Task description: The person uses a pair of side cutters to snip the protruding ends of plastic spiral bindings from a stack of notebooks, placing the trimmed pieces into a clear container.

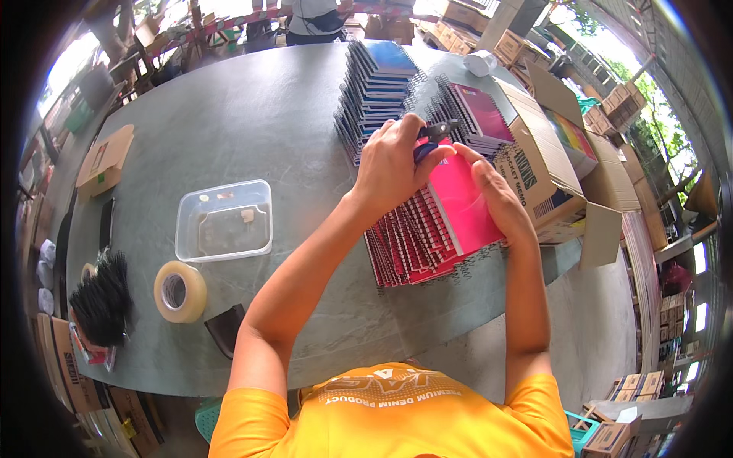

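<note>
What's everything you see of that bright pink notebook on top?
The pink notebook lies closed on a pile of wire-bound notebooks. Its cover looks smooth and slightly glossy, with a pale strip down its left side. The right hand is at its upper right edge; the left hand holds pliers over its top end, partly hiding it. Whether the pliers touch it is unclear.

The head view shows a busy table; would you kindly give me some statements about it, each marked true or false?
1. The left hand holds a pliers-like tool. True.
2. The right hand is at a pink notebook. True.
3. The roll of tape sits inside the clear container. False: the roll of tape is on the table, outside the clear container.
4. The cardboard box is closed. False: the cardboard box stands open.
5. Blue notebooks are stacked beyond the pink ones. True.
</note>
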`<state>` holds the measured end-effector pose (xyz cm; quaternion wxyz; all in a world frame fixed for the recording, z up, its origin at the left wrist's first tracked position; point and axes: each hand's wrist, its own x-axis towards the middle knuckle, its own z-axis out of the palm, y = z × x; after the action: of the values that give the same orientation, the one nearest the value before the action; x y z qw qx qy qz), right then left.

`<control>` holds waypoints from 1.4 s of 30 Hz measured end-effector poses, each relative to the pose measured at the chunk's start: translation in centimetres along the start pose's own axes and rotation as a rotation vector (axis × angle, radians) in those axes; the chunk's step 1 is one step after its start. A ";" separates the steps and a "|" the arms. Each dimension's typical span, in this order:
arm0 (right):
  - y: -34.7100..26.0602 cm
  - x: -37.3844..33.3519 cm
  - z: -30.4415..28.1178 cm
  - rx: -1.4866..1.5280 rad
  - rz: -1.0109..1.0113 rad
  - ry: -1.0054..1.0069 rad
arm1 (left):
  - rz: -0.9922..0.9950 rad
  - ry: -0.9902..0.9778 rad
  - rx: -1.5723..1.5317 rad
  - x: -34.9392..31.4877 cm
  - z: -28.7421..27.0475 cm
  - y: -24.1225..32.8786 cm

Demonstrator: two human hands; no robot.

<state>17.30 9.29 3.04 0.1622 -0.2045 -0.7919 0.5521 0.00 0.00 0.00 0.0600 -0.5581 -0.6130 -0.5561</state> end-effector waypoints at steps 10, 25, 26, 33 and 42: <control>26.5 -3.0 -4.5 -0.722 0.298 0.338 | -0.876 0.157 -0.568 -9.3 1.1 -7.3; 29.7 0.8 2.1 -0.961 0.648 0.025 | -0.042 -0.737 0.132 -23.3 3.7 5.3; 29.5 0.5 1.9 -0.968 0.652 0.017 | 0.086 -0.721 0.058 -22.4 6.0 7.2; 23.2 -3.0 -0.4 -0.997 0.793 -0.118 | 0.056 -0.294 0.320 -16.4 17.5 10.3; 21.8 -10.1 2.0 -0.960 0.213 0.288 | 0.016 -0.273 0.368 -15.5 18.4 11.5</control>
<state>28.21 9.27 -18.46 0.1003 -0.4097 -0.9005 0.1056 24.45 1.43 -10.60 0.0816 -0.6125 -0.7020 -0.3540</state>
